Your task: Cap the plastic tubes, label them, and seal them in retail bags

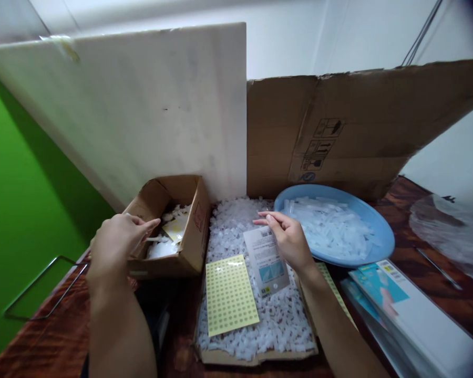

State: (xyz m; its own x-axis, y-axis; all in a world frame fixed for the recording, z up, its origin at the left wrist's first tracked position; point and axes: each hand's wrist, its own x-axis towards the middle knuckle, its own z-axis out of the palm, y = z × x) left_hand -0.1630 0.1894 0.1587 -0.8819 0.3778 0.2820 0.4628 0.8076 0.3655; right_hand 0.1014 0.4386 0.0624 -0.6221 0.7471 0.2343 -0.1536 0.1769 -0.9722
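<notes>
My right hand [287,236] grips a printed packaging bag [264,260] with a barcode and a blue panel, its index finger stretched out toward the left. The bag hangs over a shallow cardboard tray [256,360] full of small translucent white pieces [236,223]. Over the open cardboard box [199,226] at left, my left hand [122,233] has its thumb and fingers pressed together; what they hold, if anything, cannot be made out. Inside that box lie white scraps [163,249] and a yellowish sheet [176,229]. A yellow sheet of small round stickers [230,296] rests on the pieces in the tray.
A blue basin [384,231] of translucent strips stands behind my right hand. Stacked printed packages [418,310] lie at right, near a thin metal tool [437,268] and clear plastic bags [449,231]. A white board [161,115] and a cardboard panel [350,131] stand behind.
</notes>
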